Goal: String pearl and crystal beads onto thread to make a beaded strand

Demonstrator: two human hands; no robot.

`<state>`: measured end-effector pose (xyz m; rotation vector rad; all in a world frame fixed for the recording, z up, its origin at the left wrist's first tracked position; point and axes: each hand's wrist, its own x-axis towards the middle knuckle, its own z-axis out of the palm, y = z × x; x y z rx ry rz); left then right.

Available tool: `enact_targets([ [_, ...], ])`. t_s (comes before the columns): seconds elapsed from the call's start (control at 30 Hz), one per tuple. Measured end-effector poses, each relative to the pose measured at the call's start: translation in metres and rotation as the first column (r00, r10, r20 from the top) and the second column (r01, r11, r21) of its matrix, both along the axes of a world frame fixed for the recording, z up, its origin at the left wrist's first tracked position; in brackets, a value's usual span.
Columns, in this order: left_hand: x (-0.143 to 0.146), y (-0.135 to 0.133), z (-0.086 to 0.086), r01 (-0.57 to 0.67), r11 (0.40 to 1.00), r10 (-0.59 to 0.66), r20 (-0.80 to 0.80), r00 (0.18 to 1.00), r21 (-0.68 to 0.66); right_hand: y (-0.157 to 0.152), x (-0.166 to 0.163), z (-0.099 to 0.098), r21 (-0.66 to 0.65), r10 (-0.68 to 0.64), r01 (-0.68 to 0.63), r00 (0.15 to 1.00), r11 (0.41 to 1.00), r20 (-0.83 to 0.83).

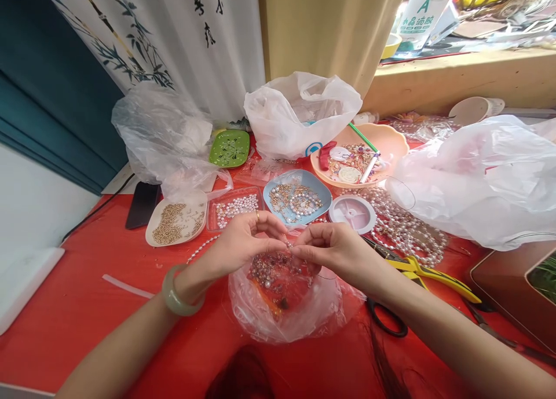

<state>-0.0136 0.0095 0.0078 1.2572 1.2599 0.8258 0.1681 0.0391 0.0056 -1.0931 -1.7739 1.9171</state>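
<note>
My left hand [256,234] and my right hand [332,245] meet at the middle of the table, thumbs and index fingers pinched close together. A tiny pearly bead [289,244] shows between the fingertips; any thread through it is too fine to make out. Right below them lies an opened clear plastic bag [286,324] with small reddish and pearly beads [278,266] inside. Just beyond the hands sit a blue dish [270,182] of gold and pearl beads, a clear tray [211,220] of loose pearls and a white spool [370,216]. A cream dish [157,237] holds gold beads.
Yellow-handled pliers [447,280] and black-handled scissors [388,324] lie by my right forearm. Pearl strands [408,231] are heaped behind them. Plastic bags [299,109], a peach bowl [399,147] and a green dish [230,148] line the back. A phone [142,205] lies left.
</note>
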Motion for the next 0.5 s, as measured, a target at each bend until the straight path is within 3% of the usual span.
enact_targets([
  [0.1,-0.005,0.000,0.002,0.041,0.999,-0.044,-0.085,0.995,-0.027,0.001,0.001,-0.003,0.083,0.011,-0.013,1.000,0.997,0.019],
  [0.2,-0.014,-0.003,0.005,0.174,0.985,-0.163,-0.299,0.940,0.009,0.002,0.001,-0.003,0.134,0.016,-0.022,0.999,0.991,0.046],
  [0.3,-0.020,-0.009,0.006,0.395,0.916,-0.309,-0.510,0.803,0.066,0.001,0.001,-0.002,0.151,0.020,-0.031,0.997,0.988,0.075],
  [0.37,-0.018,-0.013,0.005,0.495,0.864,-0.337,-0.631,0.699,0.087,0.001,0.000,-0.002,0.165,0.022,-0.036,0.996,0.986,0.088],
  [0.5,-0.011,-0.018,-0.004,0.567,0.821,-0.337,-0.754,0.565,0.058,0.000,-0.001,-0.002,0.184,0.024,-0.042,0.995,0.982,0.099],
])
